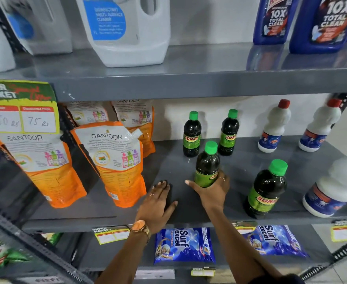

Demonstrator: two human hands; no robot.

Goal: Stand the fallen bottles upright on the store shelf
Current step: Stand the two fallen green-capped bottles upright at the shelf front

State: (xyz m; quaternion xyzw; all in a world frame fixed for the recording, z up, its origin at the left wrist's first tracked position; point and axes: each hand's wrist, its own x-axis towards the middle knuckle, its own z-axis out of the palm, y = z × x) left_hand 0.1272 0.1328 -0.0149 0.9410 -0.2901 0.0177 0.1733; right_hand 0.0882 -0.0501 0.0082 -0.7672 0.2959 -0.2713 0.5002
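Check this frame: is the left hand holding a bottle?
No, the left hand lies flat on the bare shelf; only the right hand has a grip on a bottle.

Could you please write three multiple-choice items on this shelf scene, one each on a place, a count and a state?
1. Where does the left hand rest?
A. flat on the middle shelf
B. on an orange pouch
C. on a white bottle

2. How many green-capped bottles show?
A. two
B. four
C. six

3. What state is the held bottle in?
A. lying flat
B. upright in the right hand
C. uncapped

Answers:
1. A, its palm lies on bare shelf beside the orange pouch.
2. B, two at the back, one held, one near the front.
3. B, the fingers wrap its lower body and the cap points up.
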